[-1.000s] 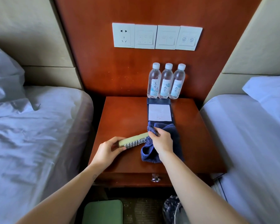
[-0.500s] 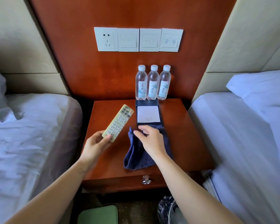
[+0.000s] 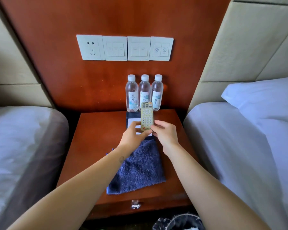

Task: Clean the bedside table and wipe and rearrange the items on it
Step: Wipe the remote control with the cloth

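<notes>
remote control (image 3: 146,116), pale yellow rectangular plastic with grey buttons, upright at frame centre above the red-brown wooden bedside table (image 3: 93,130). left hand (image 3: 134,138) and right hand (image 3: 165,135) both pinch its lower end now; half a second ago the right lay on the shaggy blue cloth (image 3: 140,170).

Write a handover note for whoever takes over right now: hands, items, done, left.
Hands: left grip and right grip both pinch the near end of the remote control, which is raised over the notepad.
Items: three water bottles stand in a row at the back of the bedside table. The blue towel lies at the front, not held.
Done: bottles lined up, notepad in front of them.
Left: set the remote down and clear the towel. Can't tell whether the tabletop is fully wiped.
</notes>
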